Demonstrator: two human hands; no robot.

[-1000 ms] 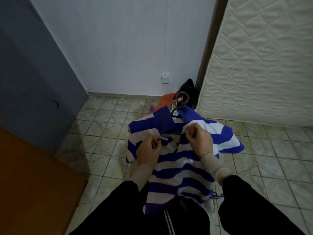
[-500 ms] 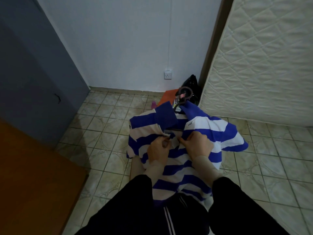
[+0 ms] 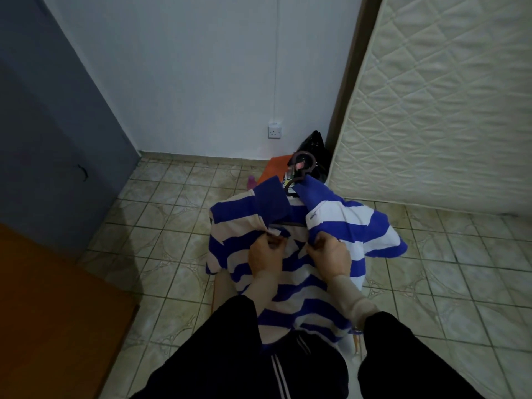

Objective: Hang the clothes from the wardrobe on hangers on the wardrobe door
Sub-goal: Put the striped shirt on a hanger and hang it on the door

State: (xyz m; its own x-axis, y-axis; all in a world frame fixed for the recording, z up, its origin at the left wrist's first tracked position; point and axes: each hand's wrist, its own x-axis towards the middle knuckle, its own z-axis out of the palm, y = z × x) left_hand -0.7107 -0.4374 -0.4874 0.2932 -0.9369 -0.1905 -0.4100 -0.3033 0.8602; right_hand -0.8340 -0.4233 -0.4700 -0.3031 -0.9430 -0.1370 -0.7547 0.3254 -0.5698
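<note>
Both the left hand (image 3: 266,254) and right hand (image 3: 331,254) pinch the placket of the blue-and-white striped polo shirt (image 3: 288,272) below the dark plastic hanger (image 3: 302,171), seemingly buttoning it, so next comes carrying it to the wardrobe door.

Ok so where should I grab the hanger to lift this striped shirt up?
Grip the hanger by its hook, coming from above, probably with the right hand. The hook is the only part sticking out past the shirt collar; the rest is covered.

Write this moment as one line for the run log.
left hand: pinches placket | right hand: pinches placket | striped shirt: on hanger | not hung
</note>
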